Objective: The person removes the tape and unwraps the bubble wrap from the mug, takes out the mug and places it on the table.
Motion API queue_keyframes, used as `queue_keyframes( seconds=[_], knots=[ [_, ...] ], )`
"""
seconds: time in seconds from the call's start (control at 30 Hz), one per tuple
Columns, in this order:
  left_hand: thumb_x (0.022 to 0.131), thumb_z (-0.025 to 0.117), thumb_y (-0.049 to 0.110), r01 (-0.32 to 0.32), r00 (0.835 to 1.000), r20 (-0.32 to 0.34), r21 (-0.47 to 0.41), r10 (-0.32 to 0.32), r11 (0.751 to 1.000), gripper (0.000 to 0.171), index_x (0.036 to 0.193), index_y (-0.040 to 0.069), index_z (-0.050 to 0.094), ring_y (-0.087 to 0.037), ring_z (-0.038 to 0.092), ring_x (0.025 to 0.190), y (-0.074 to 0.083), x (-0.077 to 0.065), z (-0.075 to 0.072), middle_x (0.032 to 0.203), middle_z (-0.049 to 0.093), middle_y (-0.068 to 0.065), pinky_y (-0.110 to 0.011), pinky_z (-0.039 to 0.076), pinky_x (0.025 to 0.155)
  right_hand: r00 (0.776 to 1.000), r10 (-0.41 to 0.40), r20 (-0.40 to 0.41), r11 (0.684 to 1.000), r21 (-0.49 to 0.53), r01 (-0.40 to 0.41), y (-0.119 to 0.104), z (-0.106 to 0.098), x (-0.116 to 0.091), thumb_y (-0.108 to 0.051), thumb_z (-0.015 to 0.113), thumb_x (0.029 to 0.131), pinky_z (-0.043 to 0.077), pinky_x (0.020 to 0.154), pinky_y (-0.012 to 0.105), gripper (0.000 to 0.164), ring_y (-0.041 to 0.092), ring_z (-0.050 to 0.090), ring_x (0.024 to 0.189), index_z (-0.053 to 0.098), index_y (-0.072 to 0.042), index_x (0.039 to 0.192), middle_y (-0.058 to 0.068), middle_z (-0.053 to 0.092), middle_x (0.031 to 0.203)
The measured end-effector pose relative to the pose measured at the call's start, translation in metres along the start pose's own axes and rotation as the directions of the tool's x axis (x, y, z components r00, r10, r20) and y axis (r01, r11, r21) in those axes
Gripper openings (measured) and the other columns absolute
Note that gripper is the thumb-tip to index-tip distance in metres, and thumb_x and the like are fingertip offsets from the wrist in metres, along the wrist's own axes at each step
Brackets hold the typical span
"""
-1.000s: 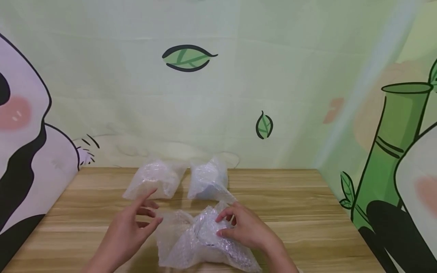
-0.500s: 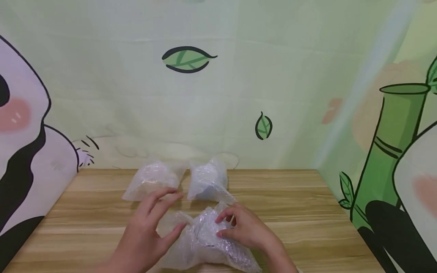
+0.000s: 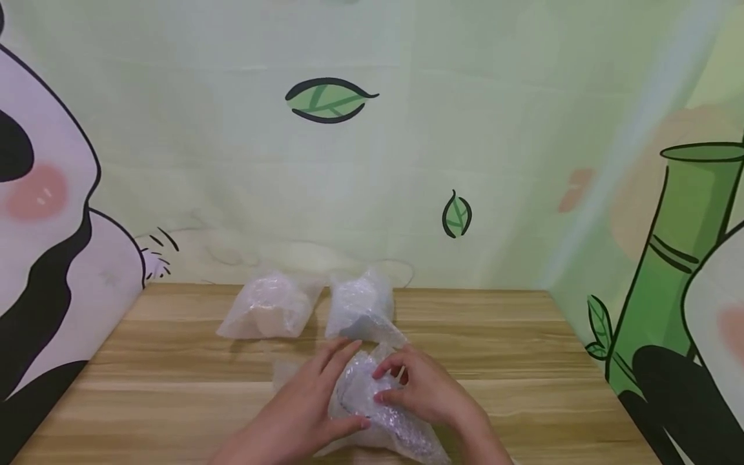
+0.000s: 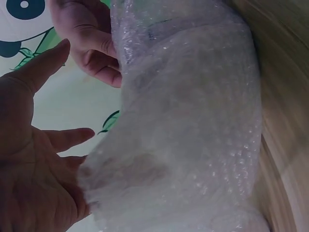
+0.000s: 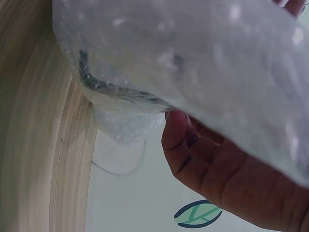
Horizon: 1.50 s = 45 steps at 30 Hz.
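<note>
A bundle of clear bubble wrap (image 3: 401, 429) lies near the front of the wooden table, with its ends spread out to either side. My left hand (image 3: 305, 400) reaches over its left part, fingers extended and thumb apart from them. In the left wrist view, the thumb of the left hand (image 4: 34, 125) stands away from the wrap. My right hand (image 3: 427, 391) pinches the top of the bundle between thumb and bent fingers. A dark curved line (image 5: 123, 92) shows through the wrap in the right wrist view; the contents are otherwise hidden.
Two more bubble-wrapped bundles stand at the back of the table (image 3: 523, 349): a whitish one (image 3: 270, 303) on the left and one with a bluish base (image 3: 360, 300) beside it. Behind them hangs a green printed cloth (image 3: 401, 142) with pandas and leaves.
My left hand has moved right and forward, from beside the bundle to over its left part. The right hand keeps its place on the wrap. The head view has shifted slightly.
</note>
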<state>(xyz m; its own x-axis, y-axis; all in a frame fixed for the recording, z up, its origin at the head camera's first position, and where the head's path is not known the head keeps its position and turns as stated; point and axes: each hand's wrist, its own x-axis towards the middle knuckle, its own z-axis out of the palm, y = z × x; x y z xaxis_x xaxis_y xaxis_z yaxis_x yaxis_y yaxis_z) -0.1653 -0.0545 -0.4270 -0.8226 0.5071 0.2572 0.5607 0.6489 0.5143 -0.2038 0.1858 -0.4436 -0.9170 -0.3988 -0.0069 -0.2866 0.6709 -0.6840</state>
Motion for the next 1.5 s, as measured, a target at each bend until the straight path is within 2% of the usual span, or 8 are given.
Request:
queue_keyframes(
  seconds=[0.27,0.53,0.8,1.07,1.27,1.5],
  knots=[
    [0.081,0.085,0.053,0.057,0.998,0.03,-0.041,-0.055,0.998,0.102,0.161,0.019,0.033,-0.039,0.054,0.135,-0.009,0.002,0.009,0.16,0.041,-0.012,-0.057,0.052,0.102,1.0,-0.005,-0.009,1.0,-0.008,0.005,-0.001,-0.001,0.0,-0.027,0.088,0.081,0.047,0.071,0.027,0.024,0.013,0.056,0.085,0.077,-0.021,0.101,-0.002,0.061,0.096],
    [0.079,0.088,0.048,0.076,0.997,0.005,-0.033,-0.076,0.997,0.097,0.158,0.018,0.039,-0.04,0.05,0.139,-0.016,-0.002,0.013,0.16,0.041,-0.013,-0.06,0.05,0.105,1.0,-0.006,-0.008,1.0,-0.009,0.006,0.0,0.001,0.001,-0.026,0.088,0.081,0.046,0.071,0.027,0.023,0.013,0.056,0.085,0.077,-0.022,0.101,-0.002,0.061,0.096],
    [0.078,0.087,0.055,0.142,0.99,-0.001,-0.065,-0.143,0.988,0.096,0.157,0.024,0.042,-0.044,0.049,0.14,-0.026,-0.009,0.016,0.162,0.039,-0.016,-0.064,0.049,0.104,1.0,0.001,-0.004,1.0,-0.001,-0.001,-0.001,0.0,0.001,-0.026,0.088,0.08,0.046,0.072,0.028,0.023,0.015,0.056,0.085,0.077,-0.023,0.1,-0.002,0.06,0.096],
    [0.078,0.087,0.055,0.186,0.982,0.028,-0.091,-0.184,0.978,0.096,0.156,0.019,0.044,-0.034,0.058,0.128,-0.034,-0.016,0.016,0.145,0.048,-0.012,-0.056,0.054,0.099,1.0,0.004,0.0,1.0,0.006,-0.004,-0.001,0.0,0.001,-0.025,0.088,0.08,0.046,0.071,0.028,0.023,0.016,0.056,0.085,0.077,-0.022,0.1,-0.001,0.061,0.096],
    [0.082,0.079,0.063,0.174,0.984,0.066,-0.103,-0.168,0.979,0.095,0.16,0.029,0.037,-0.02,0.062,0.112,-0.04,-0.019,0.014,0.129,0.058,-0.004,-0.047,0.056,0.089,1.0,0.005,0.006,1.0,0.01,-0.006,0.0,0.0,0.001,-0.025,0.088,0.081,0.046,0.072,0.028,0.023,0.015,0.055,0.085,0.077,-0.022,0.1,-0.001,0.06,0.097],
    [0.087,0.07,0.068,0.158,0.979,0.151,-0.133,-0.137,0.978,0.092,0.162,0.047,0.02,-0.017,0.066,0.112,-0.046,-0.018,0.013,0.139,0.065,-0.004,-0.047,0.057,0.091,1.0,-0.001,0.004,1.0,0.018,0.001,0.0,0.0,0.001,-0.024,0.088,0.081,0.046,0.071,0.028,0.023,0.016,0.055,0.086,0.076,-0.022,0.1,0.0,0.06,0.097]
  ],
)
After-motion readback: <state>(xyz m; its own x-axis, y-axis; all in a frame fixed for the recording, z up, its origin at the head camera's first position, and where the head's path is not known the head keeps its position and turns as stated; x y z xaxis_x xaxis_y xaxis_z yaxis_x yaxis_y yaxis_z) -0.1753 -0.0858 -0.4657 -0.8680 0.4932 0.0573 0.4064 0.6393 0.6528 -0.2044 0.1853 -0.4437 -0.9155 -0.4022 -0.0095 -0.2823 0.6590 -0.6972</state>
